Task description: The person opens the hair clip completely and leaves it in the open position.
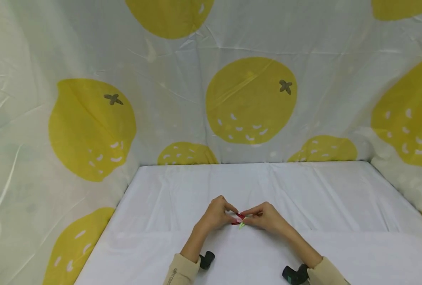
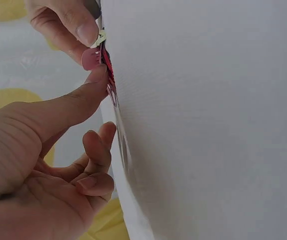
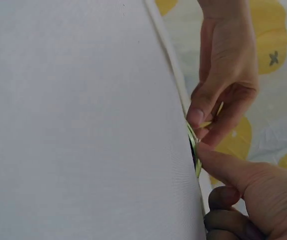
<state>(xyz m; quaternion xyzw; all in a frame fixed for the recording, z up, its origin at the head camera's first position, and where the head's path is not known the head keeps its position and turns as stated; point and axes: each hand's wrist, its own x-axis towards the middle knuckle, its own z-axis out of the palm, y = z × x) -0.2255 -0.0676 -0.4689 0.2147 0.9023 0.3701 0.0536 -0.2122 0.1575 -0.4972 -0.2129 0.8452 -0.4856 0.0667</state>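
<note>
Between my two hands, low over the white cloth, is a small cluster of thin red, pink and light green pieces (image 1: 240,220); its exact kind is too small to tell. My left hand (image 1: 215,213) pinches its left side between thumb and fingers. In the left wrist view a pink see-through piece (image 2: 91,58) with short teeth-like marks stands out beside the left thumb, next to a red strip (image 2: 108,64). From the other side my right hand (image 1: 264,217) pinches the cluster, its fingertips close to the left ones. Light green strips (image 3: 198,168) show by the thumbs in the right wrist view.
A white cloth (image 1: 303,198) covers the table. Curtains with yellow lemon prints (image 1: 251,101) hang behind and at both sides. Black devices (image 1: 207,260) sit at the wrists, by the beige sleeves (image 1: 183,269).
</note>
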